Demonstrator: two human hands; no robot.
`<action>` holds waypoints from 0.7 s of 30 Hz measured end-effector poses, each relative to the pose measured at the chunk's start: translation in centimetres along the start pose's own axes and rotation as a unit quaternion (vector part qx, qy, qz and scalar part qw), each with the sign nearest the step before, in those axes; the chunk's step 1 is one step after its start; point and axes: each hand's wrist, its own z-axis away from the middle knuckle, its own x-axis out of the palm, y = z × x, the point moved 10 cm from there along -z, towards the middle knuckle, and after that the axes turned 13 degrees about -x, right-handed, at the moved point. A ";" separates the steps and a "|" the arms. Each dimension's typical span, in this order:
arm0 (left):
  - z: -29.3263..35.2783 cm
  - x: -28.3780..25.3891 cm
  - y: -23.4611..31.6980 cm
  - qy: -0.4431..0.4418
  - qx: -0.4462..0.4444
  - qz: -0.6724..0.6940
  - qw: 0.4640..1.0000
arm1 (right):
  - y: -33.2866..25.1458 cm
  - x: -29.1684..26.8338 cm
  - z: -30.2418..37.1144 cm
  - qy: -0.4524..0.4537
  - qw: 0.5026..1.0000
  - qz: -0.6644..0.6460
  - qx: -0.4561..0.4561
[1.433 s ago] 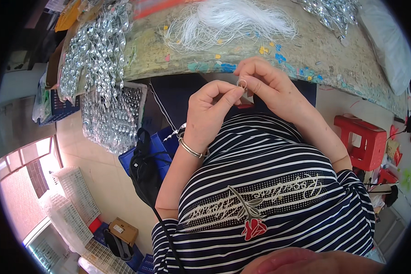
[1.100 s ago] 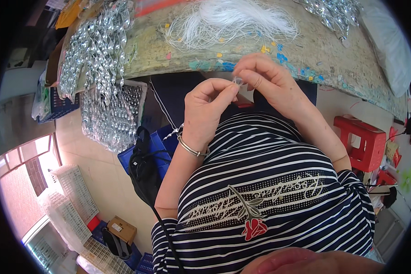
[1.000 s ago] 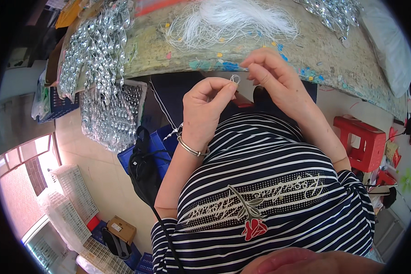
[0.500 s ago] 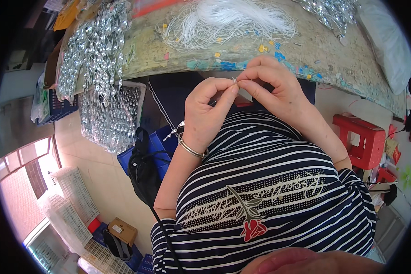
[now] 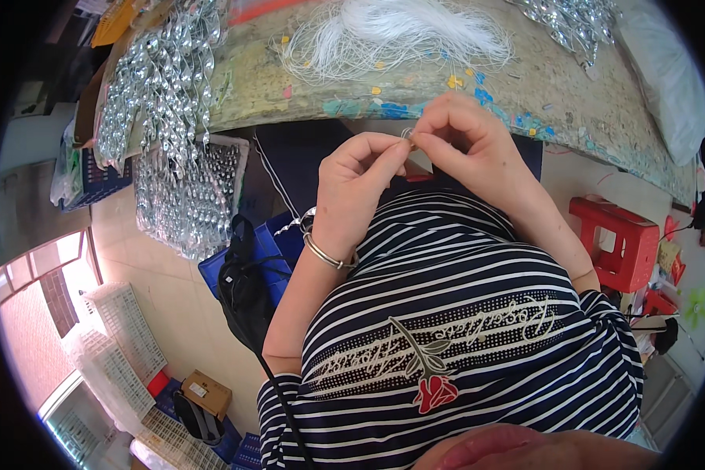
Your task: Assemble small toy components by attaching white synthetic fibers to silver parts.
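Observation:
My left hand (image 5: 351, 178) and my right hand (image 5: 478, 149) meet fingertip to fingertip just off the table's near edge. Between them is a thin white string (image 5: 406, 132), with a small loop showing above the fingertips. Both thumbs and forefingers are pinched closed on it; the fingertips hide most of it. Beside my left wrist, next to a metal bangle (image 5: 325, 254), a twisted silver strip (image 5: 290, 227) hangs; whether it joins the string cannot be seen. A loose bundle of white string (image 5: 403, 35) lies on the table beyond my hands.
Twisted silver strips (image 5: 168, 78) drape over the left end of the worn table (image 5: 251, 94), more (image 5: 572, 23) lying far right. Below left are a blue crate (image 5: 278, 274) and a black bag (image 5: 243, 294). A red stool (image 5: 619, 243) stands at right. White crates (image 5: 121, 337) stack lower left.
My fingertips have shifted slightly, the right ones rolling closer over the left. A small loop of string now shows above them. The surroundings look the same.

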 end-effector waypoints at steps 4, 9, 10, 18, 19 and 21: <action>0.0 0.0 -0.4 -0.010 -0.020 0.052 0.998 | 2.5 1.3 0.8 0.027 0.957 -0.262 0.124; 0.1 0.1 -0.2 -0.011 -0.013 0.054 0.998 | 2.9 2.3 1.0 0.006 0.935 -0.321 0.150; 0.0 -0.2 -0.4 -0.003 -0.013 0.047 0.999 | 3.0 2.3 0.9 0.007 0.934 -0.323 0.151; -0.1 0.0 -0.1 -0.009 -0.007 0.053 0.999 | 3.1 2.1 0.9 0.014 0.941 -0.308 0.140; -0.1 -0.2 -0.3 -0.002 -0.018 0.060 0.998 | 3.1 2.2 0.9 0.015 0.941 -0.307 0.143; -0.2 -0.3 -0.6 0.005 -0.029 0.066 0.997 | 3.2 2.1 0.9 0.017 0.941 -0.306 0.147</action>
